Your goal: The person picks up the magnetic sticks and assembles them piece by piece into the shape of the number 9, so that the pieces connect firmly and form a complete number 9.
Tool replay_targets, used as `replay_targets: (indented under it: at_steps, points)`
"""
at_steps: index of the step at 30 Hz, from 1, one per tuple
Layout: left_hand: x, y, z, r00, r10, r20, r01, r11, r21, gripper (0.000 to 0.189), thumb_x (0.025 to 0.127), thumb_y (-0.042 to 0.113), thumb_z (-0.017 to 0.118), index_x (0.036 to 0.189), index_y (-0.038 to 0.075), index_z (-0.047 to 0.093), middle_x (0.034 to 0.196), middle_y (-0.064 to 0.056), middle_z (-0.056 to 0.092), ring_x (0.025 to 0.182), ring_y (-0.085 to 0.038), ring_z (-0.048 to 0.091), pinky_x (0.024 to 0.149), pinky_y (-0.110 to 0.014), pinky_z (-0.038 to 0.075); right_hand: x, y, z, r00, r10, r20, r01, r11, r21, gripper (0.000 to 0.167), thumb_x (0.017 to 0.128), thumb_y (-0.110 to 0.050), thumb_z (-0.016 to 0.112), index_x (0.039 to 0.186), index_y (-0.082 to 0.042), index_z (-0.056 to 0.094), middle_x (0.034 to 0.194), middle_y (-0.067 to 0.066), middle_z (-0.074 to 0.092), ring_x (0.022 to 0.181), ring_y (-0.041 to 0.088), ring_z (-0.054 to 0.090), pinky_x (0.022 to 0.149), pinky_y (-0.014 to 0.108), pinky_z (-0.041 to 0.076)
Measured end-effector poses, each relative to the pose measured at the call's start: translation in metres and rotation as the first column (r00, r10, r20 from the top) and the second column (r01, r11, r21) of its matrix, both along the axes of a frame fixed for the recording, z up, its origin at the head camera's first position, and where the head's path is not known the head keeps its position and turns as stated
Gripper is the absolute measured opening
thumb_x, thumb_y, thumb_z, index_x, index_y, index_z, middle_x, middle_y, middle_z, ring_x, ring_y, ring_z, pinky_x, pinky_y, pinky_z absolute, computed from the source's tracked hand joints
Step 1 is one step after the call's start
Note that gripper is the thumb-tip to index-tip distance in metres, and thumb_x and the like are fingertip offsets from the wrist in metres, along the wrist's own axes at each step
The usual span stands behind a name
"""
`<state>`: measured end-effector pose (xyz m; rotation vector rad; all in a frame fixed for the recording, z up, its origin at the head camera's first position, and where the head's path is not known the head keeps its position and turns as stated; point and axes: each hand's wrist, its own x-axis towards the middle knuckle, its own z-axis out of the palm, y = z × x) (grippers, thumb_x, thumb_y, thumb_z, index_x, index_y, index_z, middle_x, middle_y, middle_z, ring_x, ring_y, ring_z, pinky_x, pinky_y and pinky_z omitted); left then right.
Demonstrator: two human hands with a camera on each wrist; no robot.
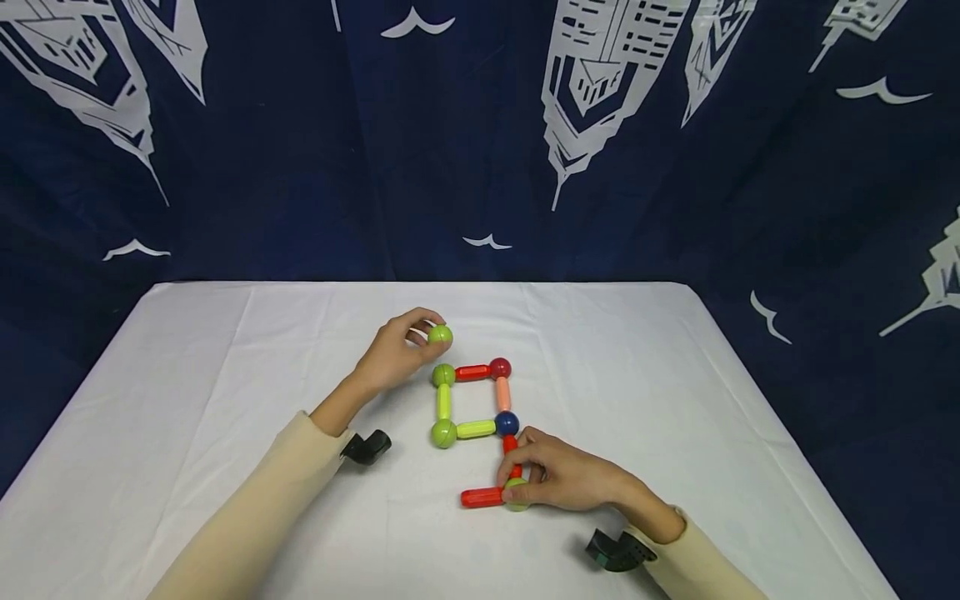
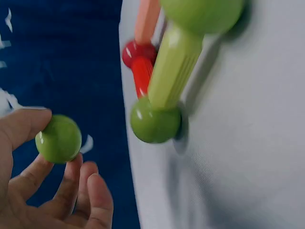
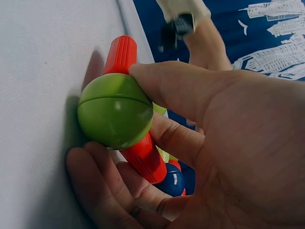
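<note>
My left hand (image 1: 399,350) pinches a loose green ball (image 2: 59,139) between thumb and fingertips, above the far left corner of a square of sticks and balls. That square has two green balls (image 1: 444,433) on its left, a red ball (image 1: 500,368) at the far right and a dark blue ball (image 1: 507,423) at the near right. Yellow-green, red and pink sticks join them. From the blue ball a red stick (image 3: 145,160) runs toward me to another green ball (image 3: 115,110). My right hand (image 1: 570,473) grips this ball, where a second red stick (image 1: 482,497) points left.
A white cloth (image 1: 300,533) covers the table. Behind it hangs a dark blue curtain (image 1: 450,167) with white buildings and birds. Black cameras sit on both wrists, the left one (image 1: 366,447) close over the cloth.
</note>
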<state>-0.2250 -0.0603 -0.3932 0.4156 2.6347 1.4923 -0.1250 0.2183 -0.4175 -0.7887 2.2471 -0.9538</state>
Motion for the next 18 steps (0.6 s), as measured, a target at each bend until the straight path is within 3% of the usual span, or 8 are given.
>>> replay_targets:
  at_steps: [4, 7, 9, 13, 18]
  points:
    - [0.036, -0.010, 0.004, 0.983, -0.179, -0.031, 0.178, 0.983, -0.038, 0.030, 0.090, 0.019, 0.075, 0.118, 0.014, 0.065, 0.110, -0.004, 0.066, 0.094, -0.020, 0.061, 0.074, -0.030, 0.051, 0.000, 0.000, 0.000, 1.000, 0.002, -0.002, -0.002, 1.000, -0.002, 0.010, 0.092, -0.035, 0.072, 0.099, -0.027, 0.072, 0.101, 0.001, 0.048, 0.075, 0.007, 0.056, 0.070, 0.021, 0.047]
    - [0.067, -0.015, -0.001, 0.949, -0.315, -0.020, 0.313, 0.948, -0.054, 0.028, 0.087, 0.016, 0.078, 0.113, 0.014, 0.067, 0.102, 0.001, 0.066, 0.087, -0.015, 0.060, 0.071, -0.027, 0.051, 0.000, 0.001, -0.001, 1.000, 0.005, -0.010, -0.005, 1.000, -0.004, 0.010, 0.092, -0.035, 0.072, 0.099, -0.027, 0.072, 0.101, 0.001, 0.049, 0.075, 0.007, 0.057, 0.070, 0.021, 0.047]
    - [0.085, -0.016, -0.006, 0.928, -0.372, 0.009, 0.371, 0.927, -0.060, 0.028, 0.086, 0.016, 0.079, 0.112, 0.013, 0.068, 0.098, 0.005, 0.065, 0.083, -0.013, 0.059, 0.071, -0.026, 0.051, 0.000, 0.001, -0.001, 1.000, 0.007, -0.015, -0.007, 1.000, -0.004, 0.011, 0.092, -0.036, 0.072, 0.099, -0.028, 0.071, 0.101, 0.001, 0.049, 0.075, 0.007, 0.057, 0.070, 0.021, 0.047]
    - [0.110, -0.013, -0.018, 0.914, -0.400, 0.058, 0.404, 0.910, -0.092, 0.026, 0.086, 0.018, 0.079, 0.109, 0.015, 0.068, 0.093, 0.009, 0.063, 0.080, -0.010, 0.059, 0.070, -0.024, 0.050, 0.001, 0.001, -0.002, 1.000, 0.005, -0.019, -0.006, 1.000, -0.012, 0.010, 0.092, -0.035, 0.073, 0.099, -0.028, 0.071, 0.101, 0.002, 0.049, 0.076, 0.007, 0.057, 0.070, 0.021, 0.048]
    - [0.122, -0.009, -0.028, 0.919, -0.386, 0.080, 0.393, 0.913, -0.111, 0.025, 0.084, 0.015, 0.080, 0.105, 0.016, 0.068, 0.091, 0.008, 0.062, 0.079, -0.008, 0.058, 0.069, -0.022, 0.049, 0.000, 0.001, -0.002, 1.000, 0.010, -0.021, -0.010, 1.000, -0.022, 0.010, 0.093, -0.034, 0.072, 0.100, -0.026, 0.071, 0.101, 0.003, 0.049, 0.075, 0.007, 0.057, 0.069, 0.021, 0.048]
